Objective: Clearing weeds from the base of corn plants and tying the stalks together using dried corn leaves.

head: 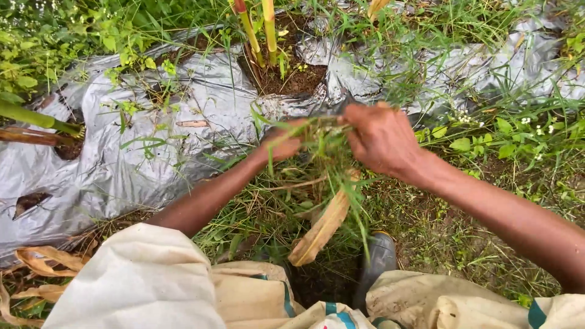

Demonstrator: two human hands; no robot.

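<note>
My left hand and my right hand both grip a bunch of green grass and weeds held between them above the ground. Long green blades and a dry brown leaf hang down from the bunch. The hands are close together in front of a hole in the silver plastic mulch sheet, where two green-yellow plant stalks rise from bare soil.
The silver sheet covers the raised bed at left and top. Another stalk lies at the far left. Grass and small white flowers grow at right. A dark rubber boot and beige cloth with teal stripes fill the bottom.
</note>
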